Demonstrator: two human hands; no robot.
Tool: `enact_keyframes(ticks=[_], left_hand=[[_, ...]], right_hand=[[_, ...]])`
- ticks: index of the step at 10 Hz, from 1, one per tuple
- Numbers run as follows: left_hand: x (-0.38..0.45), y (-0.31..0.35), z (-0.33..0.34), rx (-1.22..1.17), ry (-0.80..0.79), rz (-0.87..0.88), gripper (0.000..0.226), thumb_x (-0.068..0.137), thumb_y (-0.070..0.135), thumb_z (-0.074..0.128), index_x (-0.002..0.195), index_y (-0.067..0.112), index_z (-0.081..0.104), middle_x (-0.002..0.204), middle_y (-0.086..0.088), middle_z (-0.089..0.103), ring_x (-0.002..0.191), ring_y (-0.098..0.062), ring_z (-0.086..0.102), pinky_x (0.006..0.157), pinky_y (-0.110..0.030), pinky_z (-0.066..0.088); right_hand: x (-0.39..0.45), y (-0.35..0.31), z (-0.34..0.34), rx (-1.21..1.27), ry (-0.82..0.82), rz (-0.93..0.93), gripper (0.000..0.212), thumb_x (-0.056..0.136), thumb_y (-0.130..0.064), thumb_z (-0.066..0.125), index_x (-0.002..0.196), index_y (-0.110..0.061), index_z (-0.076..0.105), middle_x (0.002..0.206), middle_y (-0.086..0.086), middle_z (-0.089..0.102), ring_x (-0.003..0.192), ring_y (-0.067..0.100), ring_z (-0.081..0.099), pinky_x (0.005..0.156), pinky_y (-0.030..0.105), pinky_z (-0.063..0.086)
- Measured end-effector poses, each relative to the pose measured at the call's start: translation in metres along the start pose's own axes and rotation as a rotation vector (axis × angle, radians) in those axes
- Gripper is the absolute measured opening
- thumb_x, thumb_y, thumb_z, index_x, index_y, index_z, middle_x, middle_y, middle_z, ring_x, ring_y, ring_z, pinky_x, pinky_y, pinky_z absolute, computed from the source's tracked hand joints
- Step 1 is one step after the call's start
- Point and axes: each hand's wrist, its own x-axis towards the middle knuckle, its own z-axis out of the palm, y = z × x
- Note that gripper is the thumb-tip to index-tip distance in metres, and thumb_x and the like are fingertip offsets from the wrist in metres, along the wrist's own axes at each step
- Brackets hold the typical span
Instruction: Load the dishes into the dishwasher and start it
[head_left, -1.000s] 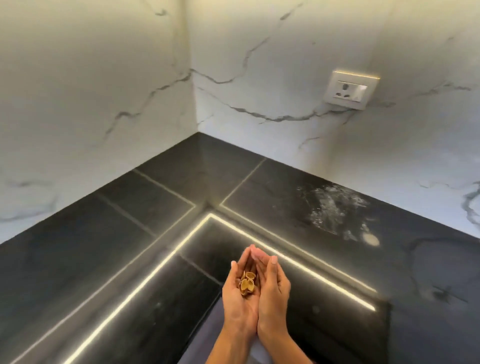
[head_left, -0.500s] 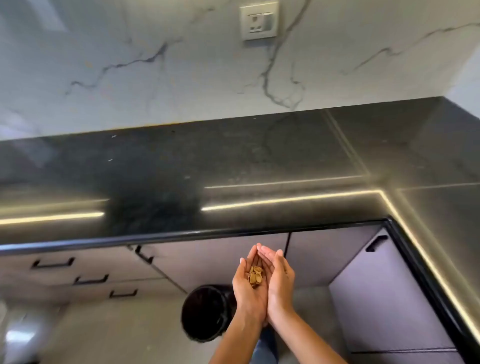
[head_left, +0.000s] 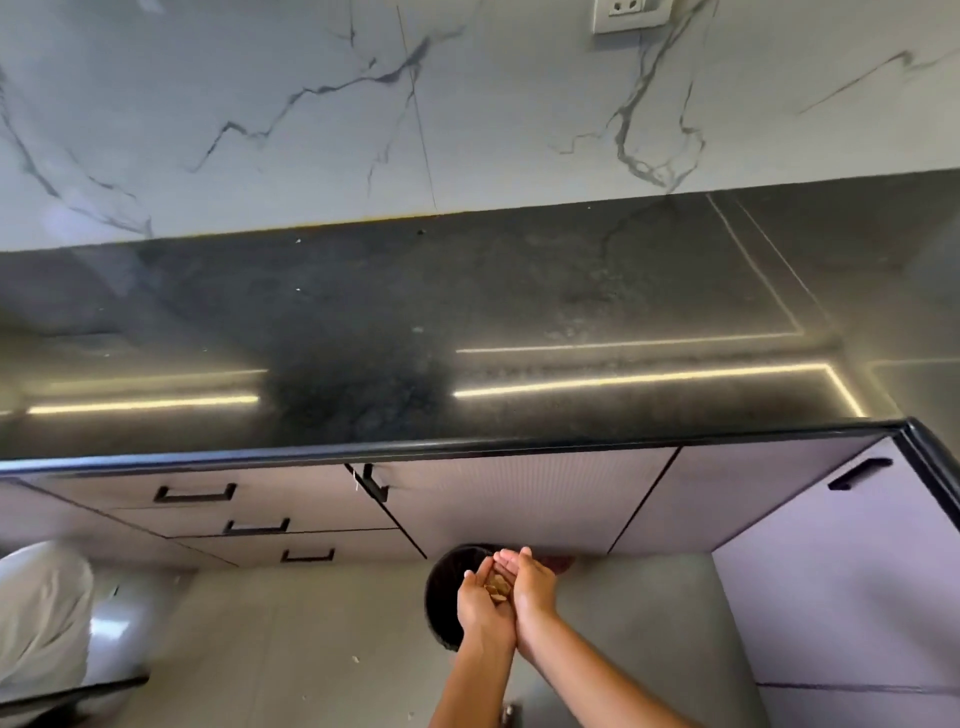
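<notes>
My left hand (head_left: 479, 608) and my right hand (head_left: 531, 584) are pressed side by side into one cup, palms up. A small heap of tan nut shells (head_left: 497, 588) lies in the hollow between them. The cupped hands hover above the open mouth of a round black bin (head_left: 442, 597) standing on the floor in front of the cabinets. No dishes and no dishwasher show in this view.
A black stone countertop (head_left: 467, 322) with a rounded front edge (head_left: 467, 451) runs across the view, against a marble wall with a socket (head_left: 631, 13). Below are drawers with black handles (head_left: 195, 493) and cabinet doors (head_left: 831, 561). Another person's light-coloured clothing (head_left: 41, 613) is at the left.
The view swung from the countertop corner down to the cabinet fronts and floor. My cupped hands, still carrying the shells, moved down and over the black bin.
</notes>
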Motion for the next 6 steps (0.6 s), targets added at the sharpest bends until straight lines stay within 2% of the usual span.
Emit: enact_keyframes(ticks=[1, 2, 3, 4, 5, 6], left_hand=[[0.025, 0.02, 0.0, -0.026, 0.061, -0.087, 0.055, 0.104, 0.036, 0.023, 0.141, -0.003, 0.036, 0.125, -0.025, 0.053, 0.116, -0.038, 0.049, 0.108, -0.04, 0.028], [0.042, 0.035, -0.002, -0.026, 0.172, -0.159, 0.064, 0.098, 0.05, 0.03, 0.141, 0.003, 0.038, 0.14, -0.019, 0.044, 0.13, -0.037, 0.039, 0.11, -0.044, 0.029], [0.059, 0.046, -0.012, 0.056, 0.205, -0.197, 0.064, 0.098, 0.051, 0.031, 0.141, 0.005, 0.039, 0.14, -0.019, 0.044, 0.128, -0.038, 0.041, 0.109, -0.047, 0.031], [0.064, 0.053, -0.026, 0.179, 0.205, -0.172, 0.055, 0.103, 0.037, 0.03, 0.145, 0.001, 0.029, 0.149, -0.02, 0.032, 0.137, -0.033, 0.031, 0.113, -0.039, 0.024], [0.075, 0.051, -0.042, 0.257, 0.198, -0.117, 0.049, 0.104, 0.027, 0.028, 0.145, 0.0, 0.028, 0.151, -0.019, 0.029, 0.14, -0.03, 0.026, 0.115, -0.037, 0.018], [0.068, 0.051, -0.053, 0.427, 0.182, -0.069, 0.046, 0.105, 0.023, 0.027, 0.143, -0.002, 0.033, 0.148, -0.02, 0.035, 0.138, -0.03, 0.032, 0.114, -0.037, 0.021]], right_hand=[[0.013, 0.007, 0.023, -0.091, 0.072, 0.016, 0.032, 0.098, -0.012, 0.043, 0.092, 0.012, 0.063, 0.109, 0.031, 0.062, 0.069, 0.024, 0.056, 0.059, 0.029, 0.044], [0.017, 0.01, 0.039, -0.204, 0.14, 0.008, 0.035, 0.099, -0.024, 0.04, 0.1, 0.003, 0.063, 0.105, 0.019, 0.064, 0.081, 0.026, 0.055, 0.075, 0.031, 0.044], [0.02, 0.017, 0.042, -0.298, 0.167, -0.001, 0.035, 0.099, -0.024, 0.04, 0.079, -0.004, 0.059, 0.076, 0.01, 0.06, 0.071, 0.025, 0.054, 0.071, 0.031, 0.044], [0.02, 0.027, 0.035, -0.35, 0.139, -0.029, 0.031, 0.097, -0.016, 0.044, 0.069, -0.013, 0.056, 0.079, 0.009, 0.062, 0.074, 0.023, 0.056, 0.069, 0.027, 0.038], [0.015, 0.033, 0.027, -0.358, 0.125, -0.097, 0.025, 0.091, -0.004, 0.046, 0.073, -0.015, 0.06, 0.085, 0.008, 0.065, 0.08, 0.021, 0.06, 0.067, 0.027, 0.042], [0.005, 0.038, 0.017, -0.432, 0.137, -0.214, 0.021, 0.091, -0.004, 0.046, 0.082, -0.015, 0.061, 0.084, 0.003, 0.068, 0.08, 0.018, 0.064, 0.064, 0.016, 0.044]])
